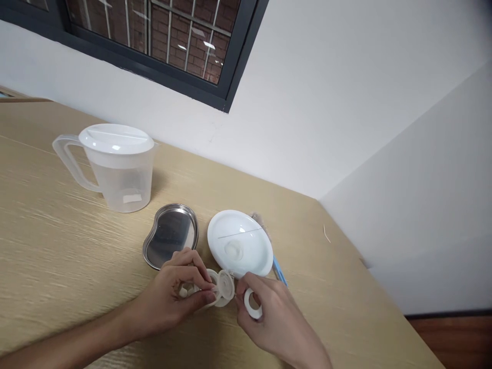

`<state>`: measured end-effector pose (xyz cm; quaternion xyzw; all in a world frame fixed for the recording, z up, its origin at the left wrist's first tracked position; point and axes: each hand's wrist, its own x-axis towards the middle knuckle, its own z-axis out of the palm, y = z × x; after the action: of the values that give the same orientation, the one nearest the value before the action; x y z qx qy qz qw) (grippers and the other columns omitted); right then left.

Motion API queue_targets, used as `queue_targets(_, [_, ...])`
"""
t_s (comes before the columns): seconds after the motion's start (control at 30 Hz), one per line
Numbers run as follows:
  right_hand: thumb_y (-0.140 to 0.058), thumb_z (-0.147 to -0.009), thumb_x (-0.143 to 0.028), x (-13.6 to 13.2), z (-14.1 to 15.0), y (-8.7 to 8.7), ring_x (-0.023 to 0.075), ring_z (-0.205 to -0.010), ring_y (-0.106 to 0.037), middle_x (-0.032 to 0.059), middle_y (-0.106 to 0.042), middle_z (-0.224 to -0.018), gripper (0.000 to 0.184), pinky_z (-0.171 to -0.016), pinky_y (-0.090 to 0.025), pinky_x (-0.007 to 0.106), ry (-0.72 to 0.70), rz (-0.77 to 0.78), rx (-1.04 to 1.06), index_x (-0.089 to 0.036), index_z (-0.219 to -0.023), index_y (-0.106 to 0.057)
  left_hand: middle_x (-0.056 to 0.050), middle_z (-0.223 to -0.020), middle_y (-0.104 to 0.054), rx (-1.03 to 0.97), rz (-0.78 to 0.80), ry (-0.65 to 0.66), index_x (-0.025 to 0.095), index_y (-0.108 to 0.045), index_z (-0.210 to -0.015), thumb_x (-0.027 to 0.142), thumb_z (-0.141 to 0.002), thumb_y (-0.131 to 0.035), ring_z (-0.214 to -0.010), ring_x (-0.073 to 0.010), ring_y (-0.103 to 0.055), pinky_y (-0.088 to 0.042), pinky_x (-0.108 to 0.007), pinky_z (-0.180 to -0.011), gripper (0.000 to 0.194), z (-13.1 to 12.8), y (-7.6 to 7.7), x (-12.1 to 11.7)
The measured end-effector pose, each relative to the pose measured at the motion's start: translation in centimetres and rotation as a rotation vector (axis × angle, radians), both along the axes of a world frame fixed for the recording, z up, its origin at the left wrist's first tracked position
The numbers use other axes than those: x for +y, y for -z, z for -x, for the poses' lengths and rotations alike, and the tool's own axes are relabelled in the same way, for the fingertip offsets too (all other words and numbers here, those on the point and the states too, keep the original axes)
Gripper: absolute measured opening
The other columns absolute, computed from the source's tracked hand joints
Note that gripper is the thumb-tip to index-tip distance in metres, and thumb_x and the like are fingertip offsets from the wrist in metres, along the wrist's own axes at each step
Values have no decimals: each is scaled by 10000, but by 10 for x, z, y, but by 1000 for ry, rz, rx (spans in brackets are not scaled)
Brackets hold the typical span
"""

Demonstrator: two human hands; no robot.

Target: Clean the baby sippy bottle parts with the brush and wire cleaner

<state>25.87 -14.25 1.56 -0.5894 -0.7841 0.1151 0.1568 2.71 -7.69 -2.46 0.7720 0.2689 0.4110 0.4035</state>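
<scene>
My left hand (182, 287) is closed in a pinch, fingertips and thumb meeting at the rim of a small whitish plastic container (222, 301). Whatever is between those fingertips is too small to name. The container's round lid (226, 285) stands tilted up. Close on its right, my right hand (271, 312) is closed around a white ring-shaped piece (252, 305), whose kind I cannot tell. Just beyond both hands lies a white oval dish (255, 251) with a small round whitish item (233, 250) and a thin stick (239, 233) across it.
A steel kidney tray (171, 236) lies left of the dish. Farther left stands a clear plastic jug (125, 179) with a white lid. A blue strip (280, 271) shows beside the dish. A thin pale stick (326, 233) lies at right on the wooden table (57, 246).
</scene>
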Motion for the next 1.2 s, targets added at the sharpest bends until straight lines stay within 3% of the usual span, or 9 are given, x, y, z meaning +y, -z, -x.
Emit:
queue_targets(0.57, [-562,-747,-135,2,2,3,150,-609,-573,-24,-640,-694,139,-568,-392,247,49,25,-17,-243,-824,-603,6,-865,-653,14,-3,6,210,-701,-732,253,-870,-728,-839,-134,-610,-443,-288,-796,147,1,0,1])
queue_targets(0.8, [-577,-721,-141,-1,-8,-4,130,-580,-548,-44,-603,-655,114,-550,-413,225,70,47,118,-242,-775,-582,6,-861,-644,9,11,4,205,-702,-729,244,-866,-729,-837,-128,-610,-444,-280,-795,145,-1,-2,1])
queue_targets(0.97, [-578,-768,-217,5,-25,-6,119,-520,-491,-40,-581,-633,23,-500,-402,220,255,-22,258,-231,-774,-560,0,-870,-648,5,13,11,200,-697,-722,246,-874,-718,-839,-130,-617,-451,-284,-797,160,0,-3,0])
queue_targets(1.07, [-582,-799,-299,12,-31,0,120,-526,-487,-17,-622,-697,87,-512,-418,233,394,-85,254,-225,-765,-550,-2,-866,-652,11,19,12,202,-696,-712,263,-873,-718,-836,-135,-617,-449,-292,-802,174,1,-2,0])
queue_targets(1.2, [-584,-799,-338,20,-33,11,141,-527,-534,-12,-647,-691,112,-528,-430,252,456,-99,210,-230,-772,-571,-2,-881,-657,27,21,12,208,-697,-721,275,-883,-708,-850,-139,-618,-446,-296,-816,176,1,-1,-1])
